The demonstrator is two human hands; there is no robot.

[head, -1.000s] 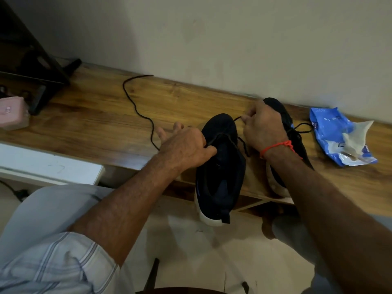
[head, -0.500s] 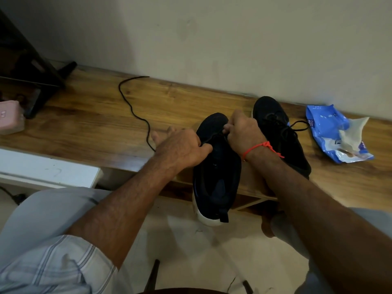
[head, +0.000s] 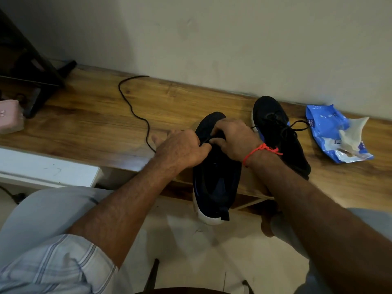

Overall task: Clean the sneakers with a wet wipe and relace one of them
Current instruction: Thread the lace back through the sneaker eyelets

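Near sneaker [head: 216,179] is lying on the wooden bench [head: 89,124], heel overhanging the front edge. Left hand [head: 182,149] is gripping its side, thumb curled in at the tongue. Right hand [head: 232,137] is pinching the black lace [head: 132,107] at the eyelets; the free end is trailing left across the bench. 2nd sneaker [head: 277,132], laced, is sitting beside it; wet wipe pack [head: 335,134] is lying further right.

Both hands work at the tongue of a dark navy white-soled sneaker [head: 216,183] overhanging a wooden shelf [head: 89,122]: the left hand [head: 180,148] and right hand [head: 232,137] pinch its thin black lace [head: 132,107].
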